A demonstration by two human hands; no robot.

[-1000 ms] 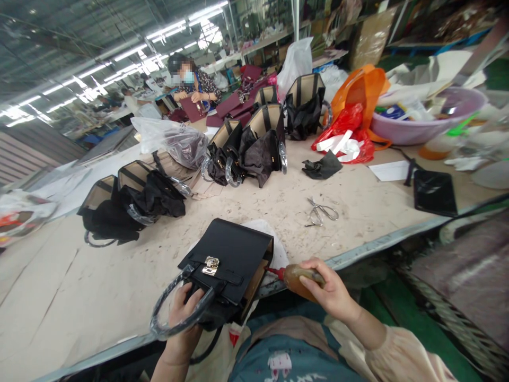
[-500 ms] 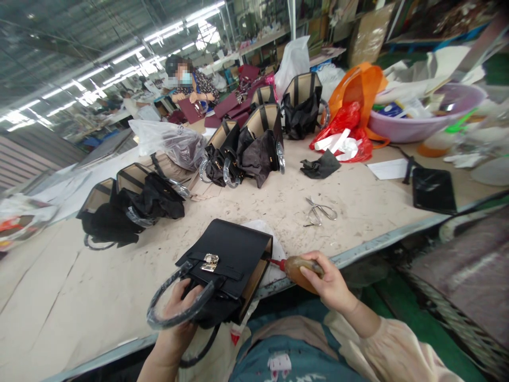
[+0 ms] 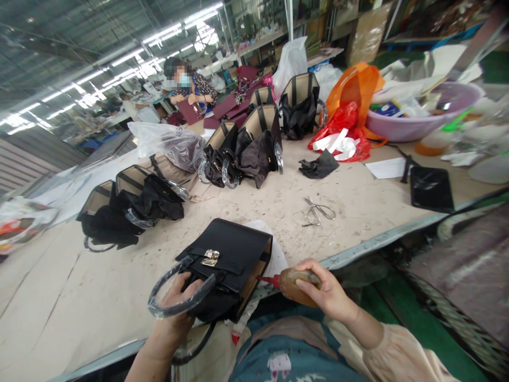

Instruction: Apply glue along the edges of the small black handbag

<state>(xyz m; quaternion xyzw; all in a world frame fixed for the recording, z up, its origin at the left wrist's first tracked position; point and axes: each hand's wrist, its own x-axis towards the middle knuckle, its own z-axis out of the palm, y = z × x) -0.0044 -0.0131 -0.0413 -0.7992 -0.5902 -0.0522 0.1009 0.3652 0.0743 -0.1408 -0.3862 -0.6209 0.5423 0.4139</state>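
Note:
A black handbag (image 3: 230,254) with a gold clasp lies on its side at the near edge of the worktable (image 3: 99,297). My left hand (image 3: 178,310) is closed round its top, by the plastic-wrapped handle (image 3: 175,305). My right hand (image 3: 324,292) grips a brownish squeeze bottle (image 3: 292,284). The bottle's red nozzle (image 3: 265,279) points at the tan side of the bag. A white cloth (image 3: 274,249) lies under the bag.
Scissors (image 3: 318,212) lie on the table beyond the bag. Several black handbags (image 3: 131,207) stand at left and in the middle (image 3: 246,148). Red and orange plastic bags (image 3: 350,111), a purple basin (image 3: 425,114) and a black flat piece (image 3: 431,188) are at right. A seated person (image 3: 191,87) works far back.
My left hand has slid a little down and left on the bag's handle. My right hand has brought the bottle's nozzle closer to the bag's side.

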